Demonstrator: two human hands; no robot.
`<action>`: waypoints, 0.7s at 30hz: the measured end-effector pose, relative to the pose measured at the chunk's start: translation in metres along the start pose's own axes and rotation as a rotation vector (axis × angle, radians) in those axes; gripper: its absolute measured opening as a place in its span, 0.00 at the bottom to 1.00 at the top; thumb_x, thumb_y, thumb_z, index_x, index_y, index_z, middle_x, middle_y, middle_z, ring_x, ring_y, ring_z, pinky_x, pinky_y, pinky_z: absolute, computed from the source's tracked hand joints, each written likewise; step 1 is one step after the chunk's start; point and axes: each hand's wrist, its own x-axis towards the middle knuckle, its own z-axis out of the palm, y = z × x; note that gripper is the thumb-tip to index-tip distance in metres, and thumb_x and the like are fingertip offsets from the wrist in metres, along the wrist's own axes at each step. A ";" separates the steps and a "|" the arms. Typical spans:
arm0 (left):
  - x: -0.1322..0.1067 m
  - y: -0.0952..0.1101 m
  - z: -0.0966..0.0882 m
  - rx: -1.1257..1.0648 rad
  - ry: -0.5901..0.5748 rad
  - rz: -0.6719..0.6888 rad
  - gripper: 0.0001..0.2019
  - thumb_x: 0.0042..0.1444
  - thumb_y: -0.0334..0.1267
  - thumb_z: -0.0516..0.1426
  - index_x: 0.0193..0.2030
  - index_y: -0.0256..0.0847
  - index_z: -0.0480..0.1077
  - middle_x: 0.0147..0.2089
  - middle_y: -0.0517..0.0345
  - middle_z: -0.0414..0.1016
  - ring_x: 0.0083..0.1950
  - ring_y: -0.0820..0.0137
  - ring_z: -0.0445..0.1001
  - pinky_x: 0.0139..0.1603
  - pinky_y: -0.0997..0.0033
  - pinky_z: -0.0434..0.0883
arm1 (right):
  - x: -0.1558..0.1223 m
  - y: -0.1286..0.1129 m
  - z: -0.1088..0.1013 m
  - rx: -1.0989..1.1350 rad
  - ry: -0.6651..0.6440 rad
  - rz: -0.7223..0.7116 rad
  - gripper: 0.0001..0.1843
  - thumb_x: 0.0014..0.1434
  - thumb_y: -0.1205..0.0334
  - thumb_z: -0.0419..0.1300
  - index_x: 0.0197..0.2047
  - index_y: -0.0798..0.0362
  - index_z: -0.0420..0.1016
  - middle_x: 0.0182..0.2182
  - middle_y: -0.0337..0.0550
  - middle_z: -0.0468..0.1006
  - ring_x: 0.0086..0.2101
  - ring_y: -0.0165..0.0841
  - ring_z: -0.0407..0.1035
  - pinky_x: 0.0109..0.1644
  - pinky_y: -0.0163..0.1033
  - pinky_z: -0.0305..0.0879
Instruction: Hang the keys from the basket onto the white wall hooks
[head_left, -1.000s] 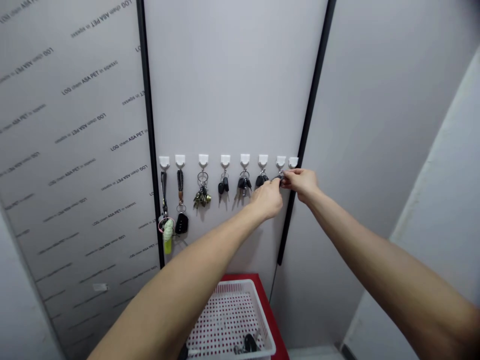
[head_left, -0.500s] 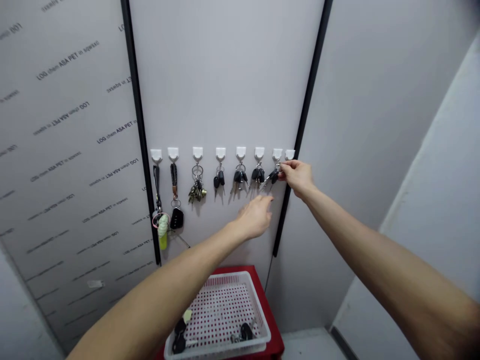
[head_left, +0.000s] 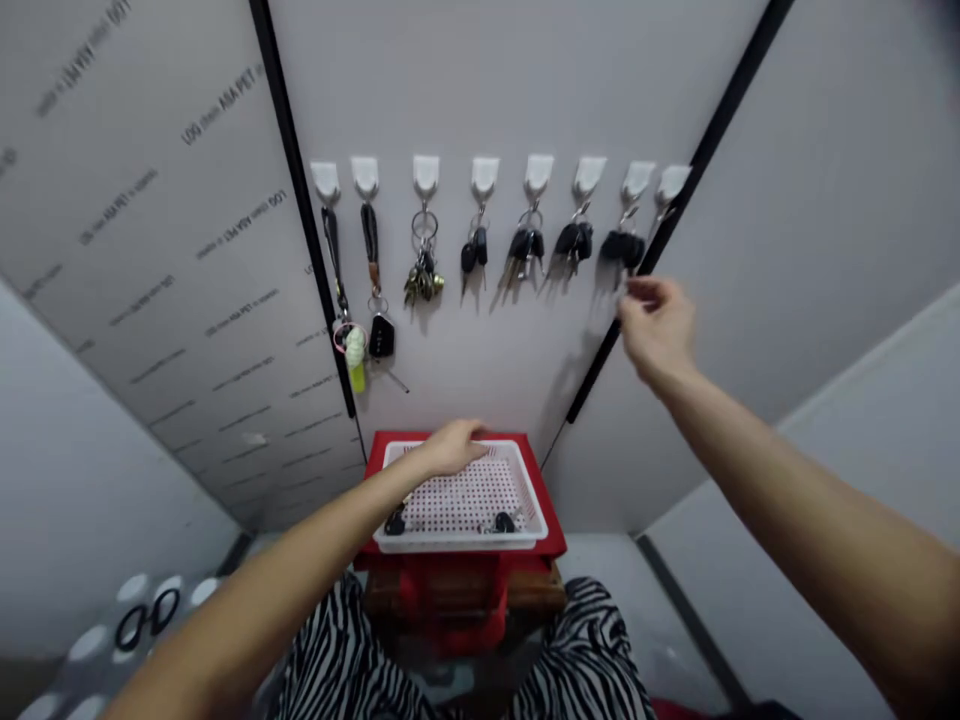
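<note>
Several bunches of keys hang from a row of white wall hooks. My right hand (head_left: 660,325) is just below the black-headed keys (head_left: 622,248) on the second hook from the right; its fingers are loosely curled with a gap to the thumb. Whether the fingertips brush the key blades I cannot tell. My left hand (head_left: 455,447) is over the far side of a white plastic basket (head_left: 536,520), fingers loosely stretched and nothing visible in them. Inside the basket lie a black-headed key bunch (head_left: 503,523) at the right and dark keys (head_left: 395,522) at the left, partly behind my forearm.
The rightmost hook (head_left: 673,182) is by a black wall strip (head_left: 739,85). Left on the wall hang a black car key (head_left: 382,336) and a strap with a pale green charm (head_left: 355,347). The basket stands on a red-covered stool (head_left: 551,535). Bottles with white caps (head_left: 133,588) stand lower left.
My view has tipped down. My left hand has dropped from near the wall to above the basket. My right hand has moved below the keys, which now hang from their hook.
</note>
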 end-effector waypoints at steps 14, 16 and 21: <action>-0.039 -0.043 0.059 -0.033 -0.277 -0.170 0.11 0.38 0.31 0.50 0.31 0.38 0.68 0.26 0.60 0.69 0.26 0.76 0.63 0.26 0.79 0.60 | -0.051 0.031 0.157 -0.366 -0.718 0.012 0.07 0.34 0.69 0.53 0.22 0.54 0.70 0.17 0.37 0.69 0.20 0.26 0.61 0.22 0.29 0.53; -0.038 -0.045 0.062 -0.127 -0.273 -0.173 0.11 0.37 0.31 0.51 0.30 0.38 0.67 0.24 0.62 0.68 0.25 0.77 0.62 0.25 0.80 0.59 | -0.049 0.036 0.159 -0.137 -0.634 0.010 0.05 0.36 0.70 0.51 0.20 0.56 0.67 0.15 0.34 0.66 0.18 0.23 0.57 0.20 0.28 0.52; -0.032 -0.042 0.053 -0.546 -0.141 -0.233 0.07 0.39 0.33 0.51 0.26 0.33 0.64 0.20 0.65 0.62 0.22 0.80 0.58 0.24 0.81 0.57 | -0.040 0.031 0.156 0.531 -0.317 0.170 0.05 0.40 0.63 0.52 0.22 0.57 0.60 0.15 0.32 0.61 0.17 0.20 0.56 0.21 0.27 0.55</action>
